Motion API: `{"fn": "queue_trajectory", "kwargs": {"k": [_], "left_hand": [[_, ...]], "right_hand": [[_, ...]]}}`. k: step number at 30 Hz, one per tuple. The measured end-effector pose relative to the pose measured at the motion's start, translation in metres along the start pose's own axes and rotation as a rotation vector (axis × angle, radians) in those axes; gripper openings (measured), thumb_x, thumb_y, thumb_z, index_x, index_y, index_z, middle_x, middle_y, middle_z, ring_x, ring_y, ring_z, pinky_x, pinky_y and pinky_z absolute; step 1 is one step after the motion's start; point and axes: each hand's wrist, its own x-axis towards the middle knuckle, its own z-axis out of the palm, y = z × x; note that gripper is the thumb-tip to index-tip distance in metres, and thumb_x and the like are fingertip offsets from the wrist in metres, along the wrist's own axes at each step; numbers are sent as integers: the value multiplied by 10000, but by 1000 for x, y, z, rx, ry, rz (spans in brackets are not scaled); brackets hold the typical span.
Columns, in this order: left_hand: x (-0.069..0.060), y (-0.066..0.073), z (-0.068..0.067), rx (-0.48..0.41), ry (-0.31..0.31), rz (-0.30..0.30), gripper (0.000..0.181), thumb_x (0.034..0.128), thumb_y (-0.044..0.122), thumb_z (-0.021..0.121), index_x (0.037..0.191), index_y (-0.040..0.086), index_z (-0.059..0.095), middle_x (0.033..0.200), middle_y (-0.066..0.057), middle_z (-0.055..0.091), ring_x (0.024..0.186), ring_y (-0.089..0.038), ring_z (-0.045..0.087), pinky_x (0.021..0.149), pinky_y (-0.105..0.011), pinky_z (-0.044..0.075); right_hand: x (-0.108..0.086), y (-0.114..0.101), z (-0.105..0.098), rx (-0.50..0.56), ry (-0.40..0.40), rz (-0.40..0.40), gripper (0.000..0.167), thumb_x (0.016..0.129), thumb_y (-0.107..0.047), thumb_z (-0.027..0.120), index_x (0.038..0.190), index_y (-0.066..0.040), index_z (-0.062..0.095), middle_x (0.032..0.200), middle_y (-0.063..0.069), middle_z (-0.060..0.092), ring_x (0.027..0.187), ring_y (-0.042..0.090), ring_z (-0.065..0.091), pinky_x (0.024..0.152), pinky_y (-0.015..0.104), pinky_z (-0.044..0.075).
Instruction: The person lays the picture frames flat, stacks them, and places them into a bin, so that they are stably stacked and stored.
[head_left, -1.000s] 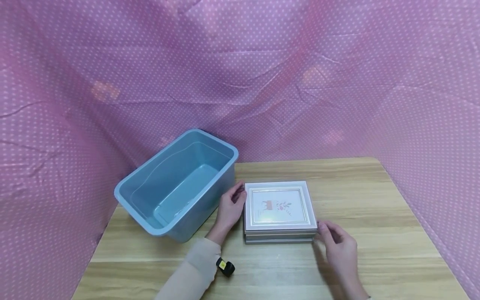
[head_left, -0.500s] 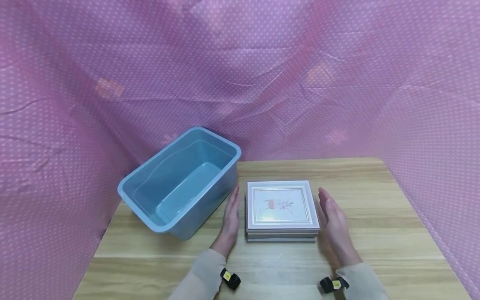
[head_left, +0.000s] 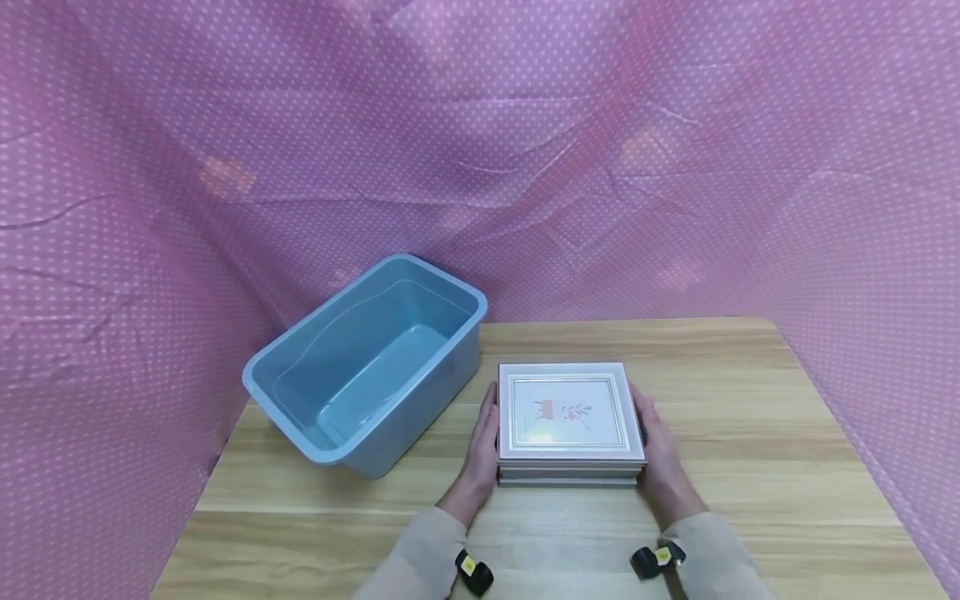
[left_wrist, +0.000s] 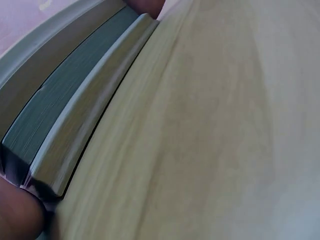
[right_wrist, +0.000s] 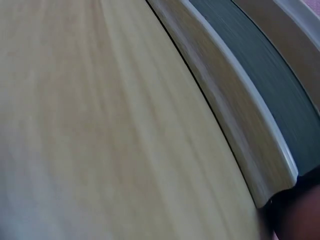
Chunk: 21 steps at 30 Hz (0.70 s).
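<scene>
Two white-rimmed picture frames lie stacked on the table, the upper picture frame (head_left: 570,413) face up with a pale print of a pink vase and leaves. My left hand (head_left: 482,457) lies along the stack's left side with its fingers straight. Along the right side, my right hand (head_left: 662,450) rests flat, partly hidden by the frames. Close up in the left wrist view, the lower picture frame (left_wrist: 82,120) sits flat on the wood with a thumb (left_wrist: 17,212) at its corner. Dark green edging shows between the pale mouldings in both wrist views.
A blue plastic bin (head_left: 420,421) stands to the left of the frames, its inside bare. The wood-grain table (head_left: 757,467) ends at a pink dotted cloth (head_left: 525,208) hung behind and on both sides. Black wrist cameras (head_left: 476,573) sit on both cuffs.
My hands first pinched at the stack's sides, then spread apart with straight fingers, and now press inward against both sides. The frames look more evenly aligned; the bin has stayed put.
</scene>
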Motion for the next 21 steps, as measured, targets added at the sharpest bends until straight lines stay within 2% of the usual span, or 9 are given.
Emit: {"fn": "queue_trajectory", "kwargs": {"k": [5, 9, 11, 15, 21], "left_hand": [[2, -1, 4, -17, -31, -6, 665, 1165, 445, 149, 1750, 159, 14, 1848, -4, 16, 1711, -274, -41, 1385, -584, -18], [2, 0, 6, -34, -32, -16, 664, 1159, 420, 178, 1751, 167, 14, 1848, 2, 5, 1712, -262, -50, 1385, -581, -27], [1, 0, 8, -46, -29, -1, 659, 1159, 398, 181, 1750, 159, 15, 1848, -5, 7, 1712, -269, -51, 1385, -584, -27], [-1, 0, 9, -77, -11, 25, 645, 1157, 353, 190, 1752, 180, 8, 1849, 11, 2, 1712, -266, -53, 1386, -581, -29], [-2, -1, 8, -122, -9, 54, 624, 1156, 329, 192, 1748, 318, -5, 1840, 109, -21, 1711, -199, -66, 1390, -557, -46]], "right_hand": [[-1, 2, 0, 11, -17, 7, 747, 1144, -587, 234, 1747, -161, 123, 1839, 10, 117, 1700, 215, 51, 1402, 485, 27], [-3, 2, 1, 39, 15, 15, 687, 1162, -479, 282, 1744, -145, 133, 1840, -12, 94, 1703, 188, 23, 1405, 453, 23], [-4, 2, 2, 56, 35, 18, 668, 1163, -443, 297, 1742, -145, 150, 1839, -19, 102, 1704, 181, 34, 1406, 431, 40], [-5, 3, 6, 77, 51, 4, 653, 1163, -411, 303, 1738, -132, 172, 1837, 0, 128, 1701, 197, 79, 1391, 338, 130], [-7, 5, 11, 123, 54, -31, 638, 1169, -378, 315, 1731, -106, 187, 1829, 36, 159, 1695, 225, 132, 1283, 169, 298]]}}
